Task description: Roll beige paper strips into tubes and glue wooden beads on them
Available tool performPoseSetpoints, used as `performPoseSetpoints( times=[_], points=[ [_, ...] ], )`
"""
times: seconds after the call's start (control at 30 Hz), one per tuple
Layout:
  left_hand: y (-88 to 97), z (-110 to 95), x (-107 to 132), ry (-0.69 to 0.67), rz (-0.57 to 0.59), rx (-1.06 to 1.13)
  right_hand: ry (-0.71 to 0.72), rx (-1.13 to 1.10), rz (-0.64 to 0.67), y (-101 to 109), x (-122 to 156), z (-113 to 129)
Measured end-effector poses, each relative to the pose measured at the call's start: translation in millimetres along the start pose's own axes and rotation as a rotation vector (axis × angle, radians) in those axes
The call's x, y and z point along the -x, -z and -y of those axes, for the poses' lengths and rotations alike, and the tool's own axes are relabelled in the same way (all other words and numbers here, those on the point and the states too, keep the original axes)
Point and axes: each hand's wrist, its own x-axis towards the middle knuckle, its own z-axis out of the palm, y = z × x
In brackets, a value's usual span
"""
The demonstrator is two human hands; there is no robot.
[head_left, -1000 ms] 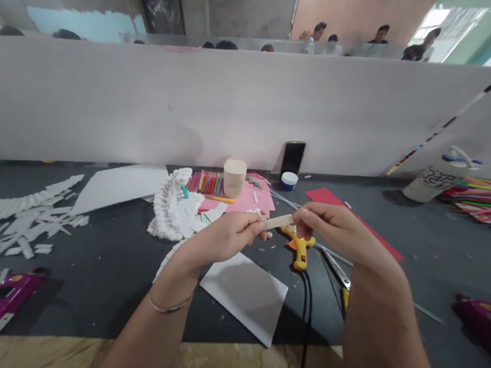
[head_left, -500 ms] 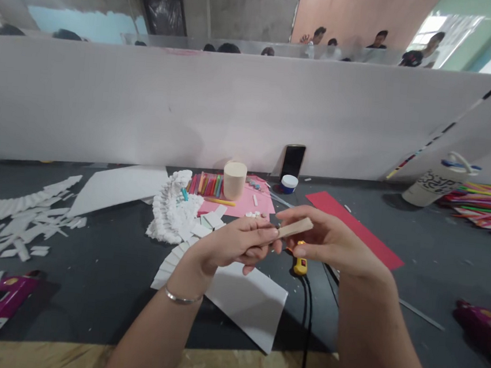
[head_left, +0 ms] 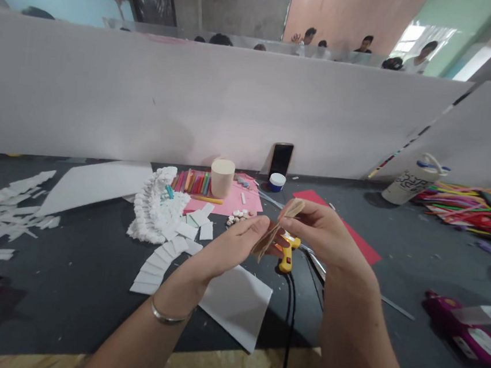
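Above the dark grey tabletop, in the middle of the view, both hands hold a thin tan wooden strip, which is tilted and blurred. The left hand has its grip pinched on the lower part, between thumb and fingertips. The right hand pinches the upper end the same way. Just below the strip lies a yellow hot glue gun with a black cord, near a white paper sheet. Farther back are a cream cylindrical cup, a pink sheet, a heap of white folded paper, and a black phone leaning on the white partition.
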Motion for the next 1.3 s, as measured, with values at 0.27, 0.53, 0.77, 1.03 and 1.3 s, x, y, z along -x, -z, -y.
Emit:
performPoseSetpoints(
  times=[0.27, 0.53, 0.77, 1.03, 1.3],
  points=[
    [-5.7, -2, 5, -0.104, -0.092, -0.430, -0.095, 0.044, -0.032, -8, 0, 2],
    [-2.8, -5, 5, -0.111, -0.157, -0.514, -0.102, -0.012, 0.084, -9, 2, 0],
    [-1.6, -7, 7, -0.117, -0.164, -0.602, 0.037, 0.183, -0.230, -2, -3, -10],
    [6.3, -9, 11, -0.170, -0.249, -0.504, 0.070, 0.067, -0.507, 3, -4, -7],
    [-5.7, -5, 11, -0.295, -0.284, -0.313, 0.115, 0.109, -0.460, -13, -7, -10]
  ],
)
